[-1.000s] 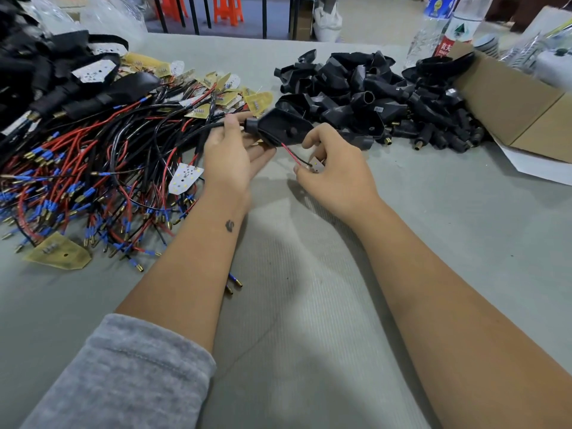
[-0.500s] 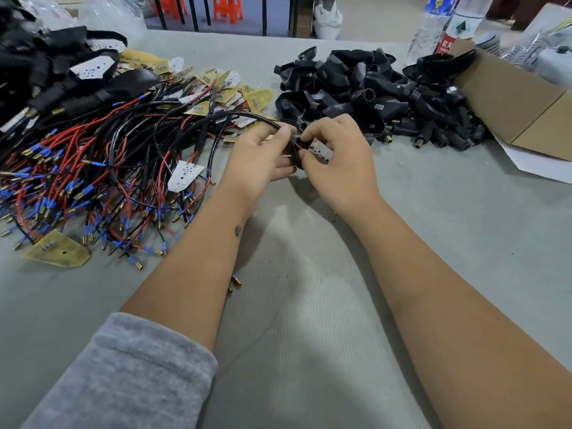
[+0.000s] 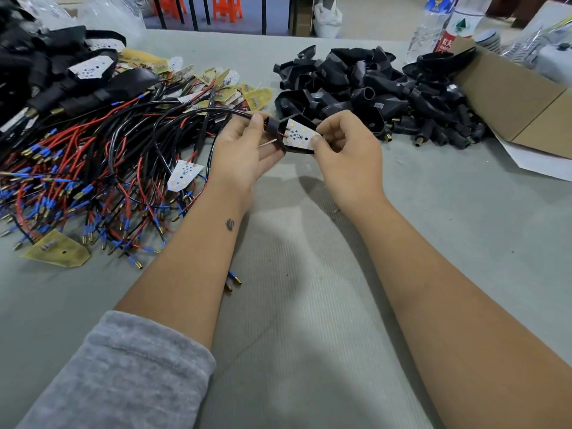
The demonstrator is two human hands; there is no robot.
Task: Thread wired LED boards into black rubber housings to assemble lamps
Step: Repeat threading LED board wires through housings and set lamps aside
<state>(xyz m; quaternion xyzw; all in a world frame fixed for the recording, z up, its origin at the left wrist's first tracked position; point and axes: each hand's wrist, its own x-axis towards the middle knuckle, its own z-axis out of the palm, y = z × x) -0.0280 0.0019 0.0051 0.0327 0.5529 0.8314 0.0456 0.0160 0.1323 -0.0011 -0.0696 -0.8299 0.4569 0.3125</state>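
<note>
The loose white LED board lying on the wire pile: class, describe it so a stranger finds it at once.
Start at the tangle of red and black wires left of the left hand. On its right edge lies a white LED board, face up. Nearby boards are yellow-backed or sit in black housings.

cardboard box (image 3: 507, 97), water bottles (image 3: 458, 26); orange stools (image 3: 227, 7)

White LED board (image 3: 298, 137) in black housing (image 3: 274, 126); red, black, blue-tipped wires (image 3: 77, 168).

Even, soft daylight from above and ahead, moderately bright; faint diffuse shadows of the arms fall on the grey surface (image 3: 309, 305) toward the viewer; no harsh glare; wide-angle bending at the edges; slight softness throughout.
</note>
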